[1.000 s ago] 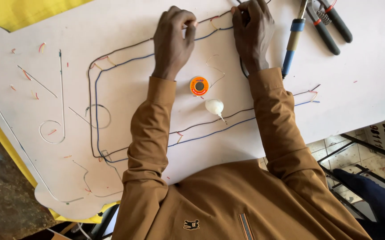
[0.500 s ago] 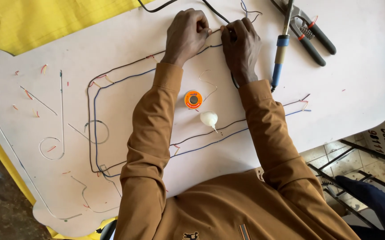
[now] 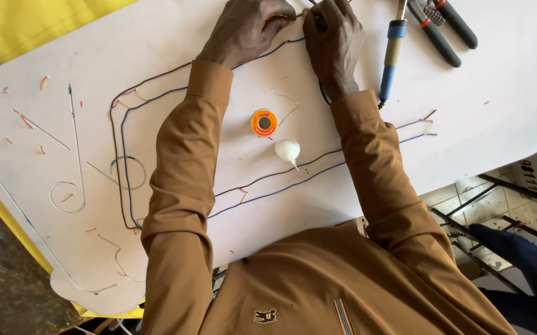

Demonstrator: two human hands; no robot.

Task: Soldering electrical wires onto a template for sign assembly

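Single head-worn view, looking steeply down and forward over the chest onto the white board [image 3: 498, 93]; close range; hands near frame's 12 o'clock edge.

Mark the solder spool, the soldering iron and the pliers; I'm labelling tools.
solder spool [image 3: 264, 122], head view, orange top face.
soldering iron [image 3: 391, 53], head view, blue handle.
pliers [image 3: 445, 28], head view, black grips.

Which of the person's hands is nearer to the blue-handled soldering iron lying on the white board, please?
The right hand is nearer: the soldering iron lies just beside it on its outer side. The left hand is farther away, beyond the right hand, both pinching thin wire.
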